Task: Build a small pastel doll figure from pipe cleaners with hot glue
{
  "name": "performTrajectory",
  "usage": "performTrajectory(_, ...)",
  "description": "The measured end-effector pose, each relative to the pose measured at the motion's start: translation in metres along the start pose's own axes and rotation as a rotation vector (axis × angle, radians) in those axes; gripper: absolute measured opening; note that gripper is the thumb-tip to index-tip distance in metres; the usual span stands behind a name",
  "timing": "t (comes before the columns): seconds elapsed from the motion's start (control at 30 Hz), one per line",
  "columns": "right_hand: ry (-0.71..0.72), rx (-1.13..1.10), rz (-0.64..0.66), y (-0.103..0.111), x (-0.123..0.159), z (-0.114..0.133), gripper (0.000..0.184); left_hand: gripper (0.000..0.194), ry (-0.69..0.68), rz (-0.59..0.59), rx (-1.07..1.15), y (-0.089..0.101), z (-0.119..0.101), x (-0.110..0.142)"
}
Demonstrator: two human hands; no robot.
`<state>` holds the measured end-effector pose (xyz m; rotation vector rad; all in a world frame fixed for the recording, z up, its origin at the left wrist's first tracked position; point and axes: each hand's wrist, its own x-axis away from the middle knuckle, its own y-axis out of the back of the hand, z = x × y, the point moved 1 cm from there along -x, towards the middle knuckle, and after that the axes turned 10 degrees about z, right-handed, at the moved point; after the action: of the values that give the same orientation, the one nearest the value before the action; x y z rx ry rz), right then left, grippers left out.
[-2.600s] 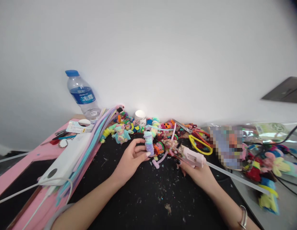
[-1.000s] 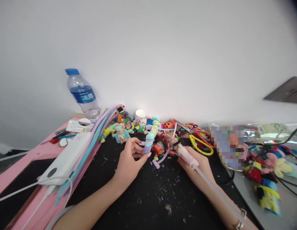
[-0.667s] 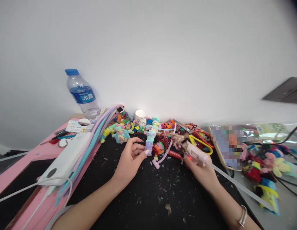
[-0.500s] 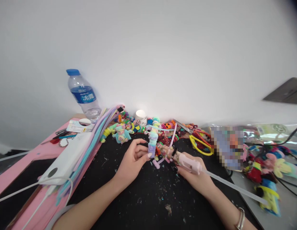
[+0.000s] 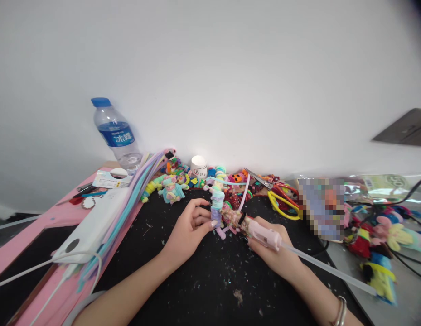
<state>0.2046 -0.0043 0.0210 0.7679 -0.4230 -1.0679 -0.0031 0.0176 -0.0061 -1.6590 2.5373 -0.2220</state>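
Lavender-and-mint coil (image 5: 217,199): roughly upright over the black counter (image 5: 196,290), its lower end in the left hand (image 5: 193,226).
Left grip: thumb and fingertips clamped on the lavender rings; a light pinch would steady them without crushing the pile.
Right grip: closed around the pale pink glue gun (image 5: 266,235), clear stick (image 5: 332,267) trailing behind.
Nozzle end: crusted, pointing at the coil's side; contact cannot be confirmed.
Method: small dabs, in my judgement, with the tip angled away from the left thumb.
Hazard: lilac strand (image 5: 243,194) rises just beyond the barrel; a wide swing could snag it.
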Motion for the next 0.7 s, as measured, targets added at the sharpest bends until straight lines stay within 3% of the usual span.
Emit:
performTrajectory(0.4,-0.007,-0.019,0.055,-0.0029,-0.0004,-0.0005,0.004,0.033,0.008,-0.002,-0.011,0.0019,0.0005,-0.0008)
performTrajectory(0.7,0.021,0.015,-0.005,-0.0016,0.0001,-0.0014,0.020,0.031,0.008,0.002,-0.062,0.0022,0.0014,-0.0014)
